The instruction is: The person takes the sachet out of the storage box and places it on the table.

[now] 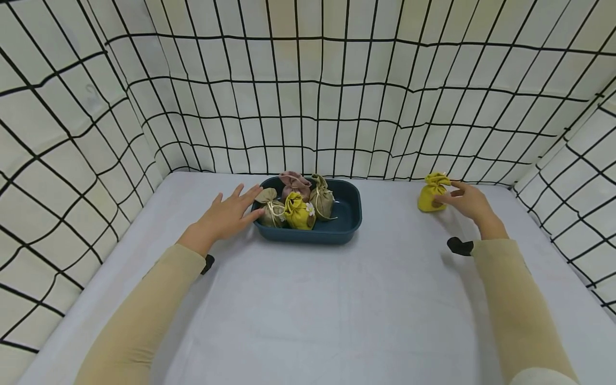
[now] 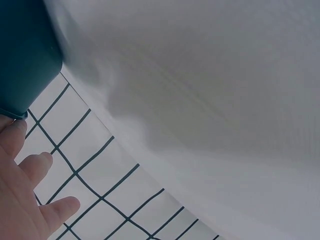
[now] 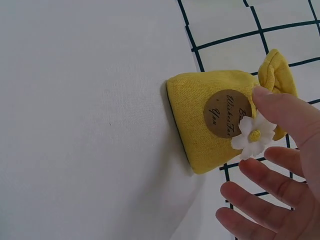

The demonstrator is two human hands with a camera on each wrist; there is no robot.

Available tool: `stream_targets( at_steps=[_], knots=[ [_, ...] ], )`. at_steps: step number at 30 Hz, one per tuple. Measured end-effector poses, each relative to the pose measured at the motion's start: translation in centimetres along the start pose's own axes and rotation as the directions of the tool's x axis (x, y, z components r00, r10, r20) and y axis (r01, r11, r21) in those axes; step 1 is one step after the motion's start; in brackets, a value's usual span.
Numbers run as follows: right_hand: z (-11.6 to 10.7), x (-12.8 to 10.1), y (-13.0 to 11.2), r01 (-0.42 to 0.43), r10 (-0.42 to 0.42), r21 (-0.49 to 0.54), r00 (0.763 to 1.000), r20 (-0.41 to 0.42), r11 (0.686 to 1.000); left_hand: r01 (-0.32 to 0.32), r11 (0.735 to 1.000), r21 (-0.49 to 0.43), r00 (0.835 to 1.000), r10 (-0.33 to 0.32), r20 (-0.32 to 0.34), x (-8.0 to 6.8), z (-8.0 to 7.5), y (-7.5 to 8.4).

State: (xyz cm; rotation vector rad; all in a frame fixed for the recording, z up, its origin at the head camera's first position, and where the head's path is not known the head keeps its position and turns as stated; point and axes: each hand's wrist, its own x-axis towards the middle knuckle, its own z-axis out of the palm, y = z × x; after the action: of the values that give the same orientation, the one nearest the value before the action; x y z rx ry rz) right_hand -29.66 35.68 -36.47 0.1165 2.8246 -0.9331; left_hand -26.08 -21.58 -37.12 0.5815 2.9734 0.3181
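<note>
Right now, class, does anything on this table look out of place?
One yellow pouch stands alone at the table's far right, touched by the right hand, while the other four pouches sit together in the blue tray, whose rim the left hand touches.

Beige long sleeves (image 1: pixel 144 315), blk wrist straps (image 1: pixel 459 246)

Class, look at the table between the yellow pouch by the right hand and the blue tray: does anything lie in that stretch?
Nothing visible does. Between the yellow pouch touched by the right hand and the blue tray lies only bare white table.

Script on pouch sticker (image 3: pixel 226 114) unreadable
</note>
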Motion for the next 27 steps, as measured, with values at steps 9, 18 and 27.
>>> stream_targets(
  at_steps=[9, 18, 27],
  knots=[
    [-0.7, -0.8, 0.5, 0.021, -0.022, -0.044, 1.0, -0.022, 0.999, 0.004, 1.0, 0.0, 1.0, -0.004, 0.006, 0.0, 0.0, 0.0],
    [-1.3, -1.7, 0.5, 0.037, -0.04, -0.053, 0.998, -0.047, 0.998, 0.006, 1.0, 0.003, 1.0, -0.006, 0.006, 0.0, -0.1, 0.0],
    [-1.6, -2.2, 0.2, 0.065, -0.072, -0.072, 0.992, -0.101, 0.995, 0.006, 1.0, -0.006, 1.0, -0.006, 0.012, -0.1, -0.2, 0.1]
  ],
)
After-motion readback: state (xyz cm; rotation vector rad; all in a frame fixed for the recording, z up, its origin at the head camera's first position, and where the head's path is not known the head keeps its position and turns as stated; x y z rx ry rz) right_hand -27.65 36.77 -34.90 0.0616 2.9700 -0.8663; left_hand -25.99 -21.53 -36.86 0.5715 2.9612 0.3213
